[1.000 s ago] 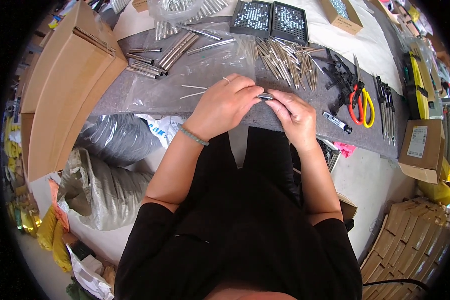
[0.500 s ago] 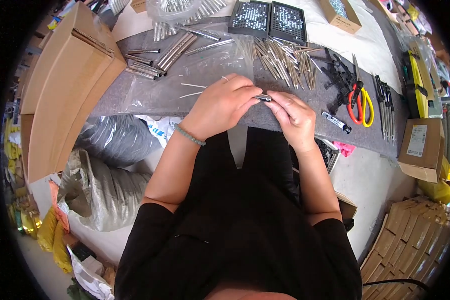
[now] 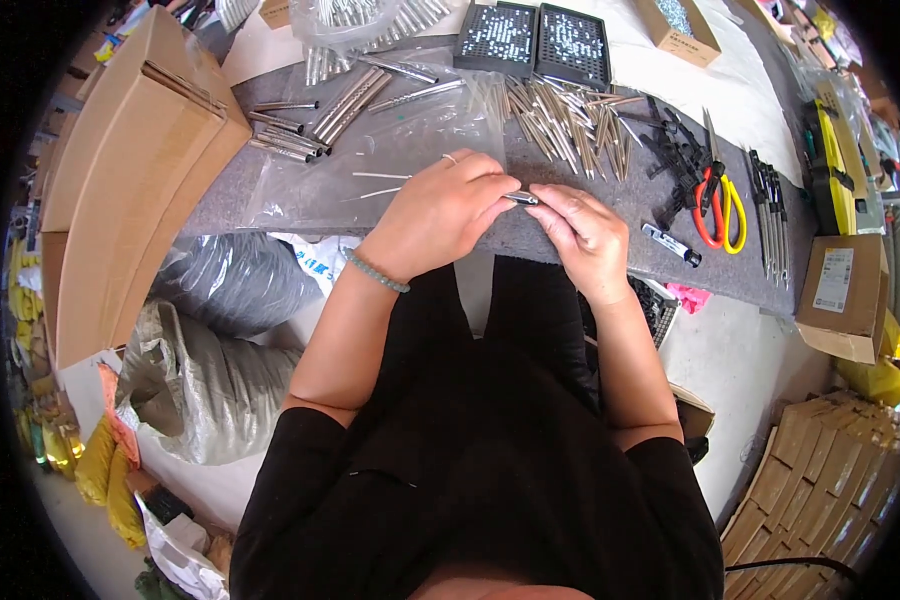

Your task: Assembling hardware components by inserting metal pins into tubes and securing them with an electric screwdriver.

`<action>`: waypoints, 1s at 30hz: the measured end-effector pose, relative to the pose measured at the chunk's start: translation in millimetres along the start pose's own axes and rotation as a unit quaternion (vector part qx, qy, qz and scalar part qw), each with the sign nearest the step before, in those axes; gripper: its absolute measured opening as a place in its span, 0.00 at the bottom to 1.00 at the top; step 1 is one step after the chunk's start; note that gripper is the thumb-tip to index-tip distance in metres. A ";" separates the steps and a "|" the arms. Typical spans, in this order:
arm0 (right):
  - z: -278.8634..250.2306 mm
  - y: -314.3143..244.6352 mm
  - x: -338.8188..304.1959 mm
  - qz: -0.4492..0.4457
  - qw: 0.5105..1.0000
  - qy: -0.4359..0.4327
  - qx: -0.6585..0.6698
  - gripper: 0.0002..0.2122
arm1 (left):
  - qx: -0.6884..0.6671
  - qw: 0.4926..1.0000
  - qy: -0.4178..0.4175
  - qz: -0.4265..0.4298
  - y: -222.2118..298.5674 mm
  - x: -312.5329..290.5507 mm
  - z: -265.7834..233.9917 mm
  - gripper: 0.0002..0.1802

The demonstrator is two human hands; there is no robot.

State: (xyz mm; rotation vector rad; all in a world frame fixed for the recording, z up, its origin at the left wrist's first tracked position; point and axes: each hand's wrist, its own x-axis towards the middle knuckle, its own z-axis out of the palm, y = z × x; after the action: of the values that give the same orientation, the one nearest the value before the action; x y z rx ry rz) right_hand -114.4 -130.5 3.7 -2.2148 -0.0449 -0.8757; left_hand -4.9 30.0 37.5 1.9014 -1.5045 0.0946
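Note:
A short, shiny metal tube [image 3: 521, 198], pen-like in shape, is held level between my two hands above the front edge of the grey table. My left hand [image 3: 445, 215] is closed round one end, so most of the tube is hidden. On the other end, the thumb and fingers of my right hand [image 3: 587, 232] pinch together. Two thin white rods [image 3: 378, 175] stick out to the left from behind my left hand; whether it grips them is hidden. Beyond my hands lies a heap of slim metal rods [image 3: 570, 125], with a clear plastic bag [image 3: 305, 195] to the left.
Metal tubes [image 3: 352, 103] lie at the back left beside a tall carton [image 3: 140, 170]. Two black trays [image 3: 575, 50] with small bright pieces stand at the back. To the right are black clip-like parts [image 3: 675, 150], red-and-yellow-handled scissors [image 3: 720, 205], a marker [image 3: 672, 245] and slim dark rods [image 3: 768, 220].
Both hands have shifted very slightly left with the metal tube still between them. The white rods' free ends have dipped a little nearer to me.

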 end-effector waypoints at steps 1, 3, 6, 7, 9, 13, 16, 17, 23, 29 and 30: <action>-0.1 0.3 0.0 0.000 1.000 0.000 0.000 0.10 | 0.001 1.000 0.001 0.003 0.3 0.3 -0.2 0.12; -0.6 0.9 0.6 0.001 1.000 -0.001 0.005 0.10 | 0.002 1.000 0.003 0.006 0.5 1.2 0.5 0.13; -1.4 -0.6 2.4 0.020 1.000 -0.011 0.002 0.10 | 0.019 1.000 0.015 0.011 -0.5 1.4 4.5 0.13; -0.7 -0.4 3.1 0.019 1.000 -0.012 0.002 0.10 | 0.023 0.999 0.022 0.007 -1.3 1.4 6.3 0.13; 1.0 0.8 6.7 0.020 0.999 -0.008 -0.040 0.09 | 0.027 0.999 0.031 0.003 -4.4 2.4 11.0 0.13; -0.7 0.9 22.0 0.041 0.987 -0.037 -0.152 0.08 | 0.044 0.998 0.041 -0.003 -19.7 11.6 23.1 0.10; -2.8 2.6 27.6 0.054 0.976 -0.087 -0.192 0.08 | 0.036 0.998 0.048 -0.009 -25.6 12.8 31.5 0.09; -3.0 2.8 28.0 0.074 0.973 -0.108 -0.188 0.07 | 0.032 0.998 0.045 -0.017 -27.2 13.0 33.6 0.08; -14.6 13.9 48.6 0.182 0.973 -0.109 -0.094 0.08 | -0.001 0.998 0.041 -0.041 -28.3 11.0 33.3 0.09; 6.5 2.4 85.1 0.106 0.862 -0.257 -0.424 0.10 | 0.006 0.998 0.048 -0.033 -31.7 11.8 34.7 0.09; 8.2 3.2 88.7 0.089 0.839 -0.285 -0.456 0.09 | 0.003 0.998 0.050 -0.036 -31.5 11.0 34.9 0.09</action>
State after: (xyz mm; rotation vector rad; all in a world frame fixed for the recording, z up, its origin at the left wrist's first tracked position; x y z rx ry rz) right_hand -40.8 -147.3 51.2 -3.2346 0.3673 -0.0503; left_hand 14.0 4.1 1.4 1.9254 -1.3703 0.1595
